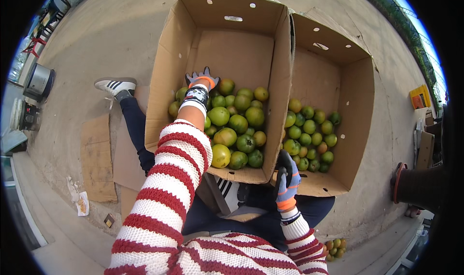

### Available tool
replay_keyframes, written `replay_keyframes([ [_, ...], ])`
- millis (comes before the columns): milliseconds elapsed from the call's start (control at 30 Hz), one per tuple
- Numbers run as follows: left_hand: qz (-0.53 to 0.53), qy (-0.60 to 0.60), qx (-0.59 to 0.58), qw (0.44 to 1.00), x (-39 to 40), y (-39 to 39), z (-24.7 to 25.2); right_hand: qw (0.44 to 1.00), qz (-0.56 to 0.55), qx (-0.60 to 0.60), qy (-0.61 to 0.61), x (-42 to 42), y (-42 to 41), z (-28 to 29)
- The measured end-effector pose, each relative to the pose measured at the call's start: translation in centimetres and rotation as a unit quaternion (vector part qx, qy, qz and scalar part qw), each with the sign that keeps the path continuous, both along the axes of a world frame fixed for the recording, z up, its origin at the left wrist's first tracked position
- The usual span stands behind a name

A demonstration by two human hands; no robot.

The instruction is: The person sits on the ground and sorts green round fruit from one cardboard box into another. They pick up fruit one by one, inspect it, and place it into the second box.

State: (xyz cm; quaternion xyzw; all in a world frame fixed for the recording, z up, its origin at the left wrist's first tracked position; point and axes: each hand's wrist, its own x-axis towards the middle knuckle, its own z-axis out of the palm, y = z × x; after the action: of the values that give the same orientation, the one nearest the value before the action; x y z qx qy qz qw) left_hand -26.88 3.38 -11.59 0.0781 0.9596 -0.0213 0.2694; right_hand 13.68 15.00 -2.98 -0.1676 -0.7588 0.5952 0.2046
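Observation:
My left hand, in a grey work glove with an orange cuff, reaches into the left cardboard box. Its fingers are spread at the far edge of a heap of green tomatoes; its palm is hidden from view. My right hand, gloved in grey and orange with dark fingers, is at the near corner where the two boxes meet. Those fingers are bent, and whether they grip the box rim cannot be made out. The right cardboard box holds smaller green tomatoes, a few turning orange.
Flattened cardboard lies on the concrete floor at left, beside my outstretched shoe. Several tomatoes are on the ground at lower right. A dark pot and a yellow package are farther right; a metal drum stands far left.

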Motion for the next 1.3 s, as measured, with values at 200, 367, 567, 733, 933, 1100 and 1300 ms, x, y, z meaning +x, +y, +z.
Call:
replay_keyframes([
  [200,-0.013,0.005,0.086,0.996,-1.0,-0.6,0.9,0.999,-0.019,0.026,-0.017,-0.2,-0.1,0.3],
  [367,0.050,0.115,0.282,0.951,-0.5,-1.2,5.3,0.998,-0.042,0.039,0.008,-0.8,-0.4,-0.1],
  [567,-0.237,0.371,0.443,0.781,18.6,1.9,11.4,0.996,-0.072,0.058,-0.004,-0.8,0.0,0.2],
  [733,-0.314,0.303,0.413,0.799,29.1,2.4,9.9,0.996,-0.077,-0.047,0.011,-1.4,0.6,-2.4],
  [933,-0.303,0.339,0.396,0.798,30.0,3.2,9.7,0.906,-0.133,0.270,-0.299,-3.4,8.4,-3.7],
  [1100,-0.302,0.343,0.377,0.806,30.5,3.2,9.7,0.783,0.046,0.380,-0.489,-4.2,9.7,-5.4],
  [1300,-0.302,0.337,0.377,0.808,30.4,3.5,9.8,0.741,0.048,0.490,-0.456,-4.6,10.0,-8.3],
])
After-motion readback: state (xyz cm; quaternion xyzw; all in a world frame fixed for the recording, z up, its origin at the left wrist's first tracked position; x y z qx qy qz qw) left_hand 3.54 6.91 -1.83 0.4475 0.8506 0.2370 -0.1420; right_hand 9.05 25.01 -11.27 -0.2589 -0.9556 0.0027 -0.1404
